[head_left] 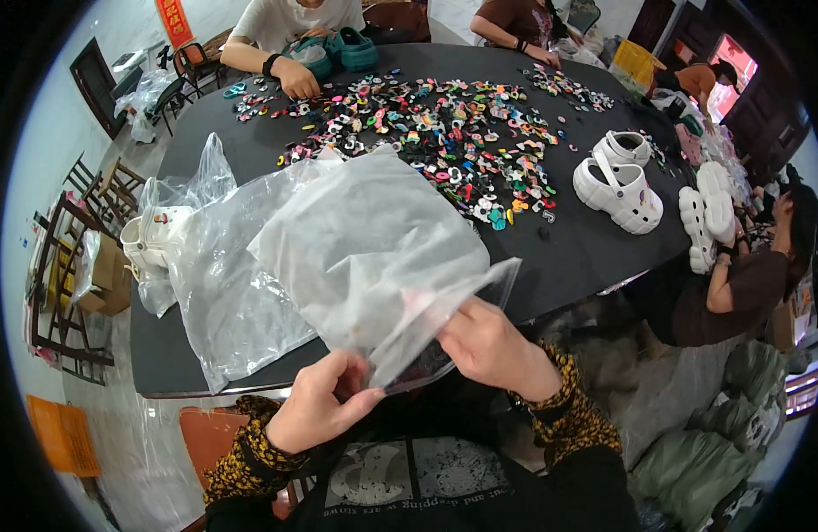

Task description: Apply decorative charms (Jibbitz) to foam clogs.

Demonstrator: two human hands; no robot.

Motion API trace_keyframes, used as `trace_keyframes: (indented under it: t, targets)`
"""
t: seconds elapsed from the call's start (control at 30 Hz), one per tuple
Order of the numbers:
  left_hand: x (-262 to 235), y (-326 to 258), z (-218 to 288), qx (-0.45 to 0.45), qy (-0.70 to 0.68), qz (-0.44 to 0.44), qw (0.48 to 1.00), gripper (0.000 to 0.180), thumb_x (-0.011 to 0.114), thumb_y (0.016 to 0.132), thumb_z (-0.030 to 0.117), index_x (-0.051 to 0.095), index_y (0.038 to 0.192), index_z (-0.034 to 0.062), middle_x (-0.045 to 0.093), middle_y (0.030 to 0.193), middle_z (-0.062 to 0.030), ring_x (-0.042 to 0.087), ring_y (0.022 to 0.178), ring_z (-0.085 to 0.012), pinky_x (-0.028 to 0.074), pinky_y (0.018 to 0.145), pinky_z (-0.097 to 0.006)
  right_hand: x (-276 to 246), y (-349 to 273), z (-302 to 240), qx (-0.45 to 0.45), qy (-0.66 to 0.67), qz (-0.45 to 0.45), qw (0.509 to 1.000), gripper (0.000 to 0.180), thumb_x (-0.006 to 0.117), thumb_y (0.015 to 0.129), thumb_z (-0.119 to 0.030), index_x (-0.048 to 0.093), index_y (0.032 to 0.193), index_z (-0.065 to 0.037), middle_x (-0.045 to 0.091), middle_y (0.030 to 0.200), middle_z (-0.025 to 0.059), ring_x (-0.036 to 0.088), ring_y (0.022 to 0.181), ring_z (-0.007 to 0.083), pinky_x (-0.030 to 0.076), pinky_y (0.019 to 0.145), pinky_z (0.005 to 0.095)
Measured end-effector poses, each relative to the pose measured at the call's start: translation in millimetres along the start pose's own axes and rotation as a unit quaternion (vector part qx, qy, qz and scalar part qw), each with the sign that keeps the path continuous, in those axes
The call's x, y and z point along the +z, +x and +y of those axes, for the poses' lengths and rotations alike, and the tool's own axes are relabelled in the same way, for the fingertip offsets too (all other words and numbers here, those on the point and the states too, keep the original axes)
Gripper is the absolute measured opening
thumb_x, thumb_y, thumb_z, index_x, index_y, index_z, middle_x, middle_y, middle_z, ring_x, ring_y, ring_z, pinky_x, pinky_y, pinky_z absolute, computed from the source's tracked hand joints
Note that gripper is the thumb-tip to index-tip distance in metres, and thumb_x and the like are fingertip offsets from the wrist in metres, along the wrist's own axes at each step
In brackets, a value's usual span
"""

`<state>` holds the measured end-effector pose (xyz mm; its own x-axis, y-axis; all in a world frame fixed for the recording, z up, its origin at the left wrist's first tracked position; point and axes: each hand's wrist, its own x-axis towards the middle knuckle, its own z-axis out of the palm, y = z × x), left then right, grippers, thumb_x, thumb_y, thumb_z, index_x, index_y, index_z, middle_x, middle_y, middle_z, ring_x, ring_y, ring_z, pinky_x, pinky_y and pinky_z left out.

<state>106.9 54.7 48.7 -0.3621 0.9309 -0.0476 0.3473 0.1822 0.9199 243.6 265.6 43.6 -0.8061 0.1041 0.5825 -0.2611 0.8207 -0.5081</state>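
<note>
A frosted plastic bag (382, 239) lies in front of me, its near edge lifted over the table's front edge. My left hand (325, 399) pinches the lower left corner of the bag's opening between thumb and fingers. My right hand (493, 346) is closed on the opening's right side, its fingertips partly hidden behind the plastic. What the bag contains, if anything, I cannot make out. Under and left of it spreads a larger clear plastic bag (227, 284). White clogs (154, 238) stand in clear plastic at the table's left edge.
Many small colourful shoe charms (462, 133) cover the middle of the dark table (560, 266). White clogs (622, 191) stand at the right, beside upturned white clogs (706, 213). Across the table a person's hand (298, 80) touches charms near teal clogs (351, 50). Other people sit at the right.
</note>
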Motion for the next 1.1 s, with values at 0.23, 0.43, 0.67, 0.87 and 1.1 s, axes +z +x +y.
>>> trace_keyframes:
  t: [0.23, 0.43, 0.67, 0.87, 1.1]
  targets:
    - [-10.2, 19.1, 2.6, 0.077, 0.115, 0.125, 0.982, 0.02, 0.071, 0.081, 0.01, 0.057, 0.091, -0.0005, 0.057, 0.071, -0.0129, 0.059, 0.061, -0.025, 0.046, 0.057, -0.032, -18.3, 55.2, 3.4, -0.031, -0.021, -0.028, 0.999, 0.05, 0.052, 0.076, 0.011, 0.058, 0.122, -0.004, 0.06, 0.108, 0.0187, 0.059, 0.097, 0.038, 0.048, 0.085, 0.0411]
    - [-5.2, 34.5, 21.7, 0.137, 0.185, 0.192, 0.954, 0.027, 0.074, 0.079, 0.015, 0.055, 0.09, -0.0004, 0.055, 0.073, -0.0137, 0.054, 0.06, -0.0283, 0.045, 0.056, -0.033, -18.5, 78.5, 9.2, -0.067, 0.054, -0.02, 0.996, 0.033, 0.052, 0.076, 0.005, 0.06, 0.108, -0.001, 0.062, 0.095, 0.0208, 0.059, 0.089, 0.0398, 0.047, 0.079, 0.0437]
    - [-12.5, 44.0, 12.9, 0.128, 0.161, 0.242, 0.948, 0.009, 0.061, 0.081, 0.002, 0.054, 0.083, -0.002, 0.05, 0.066, -0.0148, 0.049, 0.054, -0.0257, 0.042, 0.053, -0.033, -33.3, 97.9, 6.6, -0.068, 0.063, -0.077, 0.993, 0.037, 0.053, 0.081, 0.004, 0.061, 0.116, -0.002, 0.064, 0.097, 0.0216, 0.062, 0.094, 0.0387, 0.049, 0.083, 0.04]
    - [-23.5, 47.9, 23.5, 0.106, 0.064, 0.27, 0.955, 0.006, 0.056, 0.086, 0.002, 0.055, 0.082, -0.0024, 0.054, 0.062, -0.0054, 0.047, 0.057, -0.0085, 0.039, 0.052, -0.026, -43.0, 103.6, 22.8, -0.052, 0.022, -0.093, 0.994, 0.039, 0.054, 0.08, 0.004, 0.06, 0.117, -0.003, 0.063, 0.105, 0.0223, 0.061, 0.097, 0.0394, 0.05, 0.084, 0.0392]
    - [-30.2, 56.0, 29.9, 0.11, 0.04, 0.265, 0.957, 0.009, 0.055, 0.087, 0.004, 0.056, 0.082, -0.0024, 0.055, 0.064, -0.0045, 0.048, 0.059, -0.0087, 0.04, 0.054, -0.026, -43.5, 89.1, 24.6, -0.03, -0.022, -0.095, 0.995, 0.037, 0.06, 0.079, -0.003, 0.061, 0.116, -0.001, 0.064, 0.104, 0.0222, 0.061, 0.097, 0.0384, 0.049, 0.085, 0.0395]
